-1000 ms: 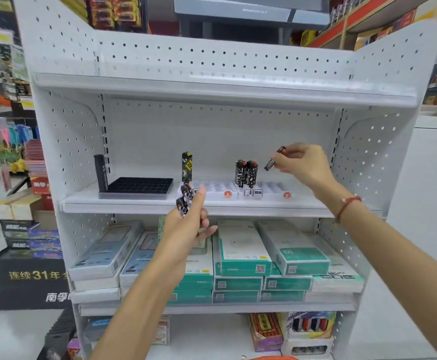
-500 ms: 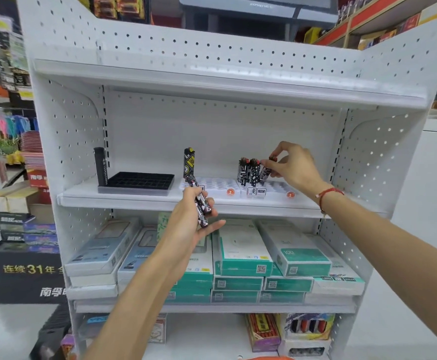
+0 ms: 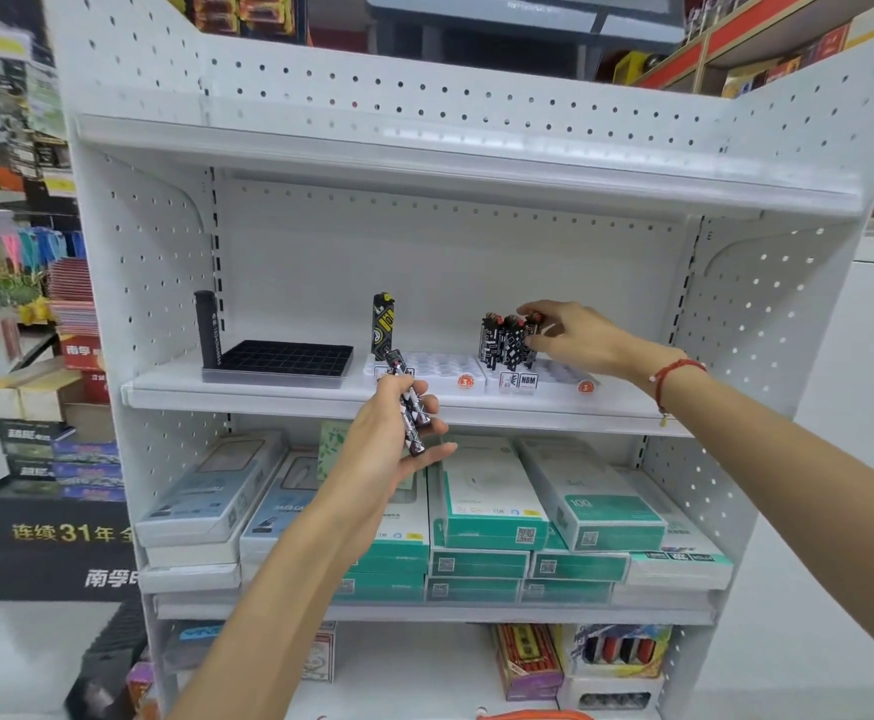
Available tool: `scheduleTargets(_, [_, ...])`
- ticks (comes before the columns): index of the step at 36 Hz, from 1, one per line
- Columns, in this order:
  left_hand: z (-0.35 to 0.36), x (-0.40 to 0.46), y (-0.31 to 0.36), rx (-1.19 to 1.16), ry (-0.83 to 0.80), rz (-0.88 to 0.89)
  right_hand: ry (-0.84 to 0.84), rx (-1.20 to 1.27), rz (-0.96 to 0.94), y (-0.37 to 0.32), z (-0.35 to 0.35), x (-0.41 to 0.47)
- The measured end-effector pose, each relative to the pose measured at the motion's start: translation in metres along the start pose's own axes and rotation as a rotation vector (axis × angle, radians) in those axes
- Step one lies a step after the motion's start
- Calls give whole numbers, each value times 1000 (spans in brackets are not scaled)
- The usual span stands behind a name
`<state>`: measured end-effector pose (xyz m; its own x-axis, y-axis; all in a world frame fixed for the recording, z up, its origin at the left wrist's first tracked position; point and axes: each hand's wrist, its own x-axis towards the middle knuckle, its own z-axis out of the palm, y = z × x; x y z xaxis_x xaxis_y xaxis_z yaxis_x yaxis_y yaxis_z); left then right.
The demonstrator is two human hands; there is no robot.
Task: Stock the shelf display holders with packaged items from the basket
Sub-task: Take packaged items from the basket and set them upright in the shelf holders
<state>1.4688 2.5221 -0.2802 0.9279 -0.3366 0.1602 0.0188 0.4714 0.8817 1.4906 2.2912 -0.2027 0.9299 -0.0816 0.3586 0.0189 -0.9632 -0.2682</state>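
Observation:
On the middle shelf stand two white display holders [image 3: 570,374] with rows of round slots. Two black-and-white patterned lighters [image 3: 497,340] stand upright in the right holder. My right hand [image 3: 575,335] pinches a third patterned lighter [image 3: 532,330] at its top, upright beside those two. My left hand [image 3: 388,449] grips a small bundle of similar lighters [image 3: 409,407] in front of the shelf edge. One taller lighter [image 3: 383,324] stands at the back of the left holder [image 3: 434,366]. The basket is only an orange rim [image 3: 533,714] at the bottom edge.
A black slotted tray [image 3: 284,361] with a black tube [image 3: 207,324] upright at its corner sits left on the same shelf. Green and white boxes [image 3: 492,506] fill the shelf below. The shelf above [image 3: 424,163] juts forward over my hands. Other store racks stand at both sides.
My right hand came down from mid-air with one lighter and set it upright beside the two in the right holder. My left hand stayed in front of the shelf with its bundle.

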Motion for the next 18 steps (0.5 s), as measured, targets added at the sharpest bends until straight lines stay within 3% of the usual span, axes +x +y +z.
scheduleTargets(12, [2,-9,0,36,-25,-19,-136,-189,35,-4,-12,9])
scheduleTargets(15, [3,-9,1,95,-43,-18,32,-149,14,-2,-20,-5])
scheduleTargets(18, [3,-12,1,189,-116,12,274,50,-62,-17,-19,-32])
